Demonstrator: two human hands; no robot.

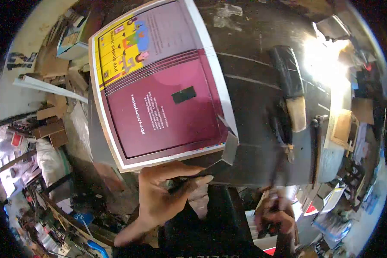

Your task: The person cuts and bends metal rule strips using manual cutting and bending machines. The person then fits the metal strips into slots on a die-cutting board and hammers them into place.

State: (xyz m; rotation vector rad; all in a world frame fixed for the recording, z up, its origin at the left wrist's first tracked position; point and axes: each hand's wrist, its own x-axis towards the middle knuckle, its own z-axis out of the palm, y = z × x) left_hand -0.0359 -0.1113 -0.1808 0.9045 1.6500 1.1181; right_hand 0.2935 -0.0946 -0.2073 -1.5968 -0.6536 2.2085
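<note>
My left hand (pixel 170 189) is closed in a pinch at the lower edge of a large printed board (pixel 167 116). Between its thumb and forefinger is the end of a thin dark strip (pixel 230 148), which runs to a folded grey part at the board's lower right corner. The board has a maroon panel and a yellow panel, with cut lines around and between them. Blurred by motion, my right hand (pixel 277 217) is closed low on the right, its fingers around a dark object too smeared to identify.
The board lies on a dark table (pixel 253 99). To the right are a black-wrapped block (pixel 288 73) with a wooden end and a metal rod (pixel 317 148). Cardboard pieces (pixel 51 127) and a white sack (pixel 51 167) are at the left. Papers (pixel 329 195) stand below the table at right.
</note>
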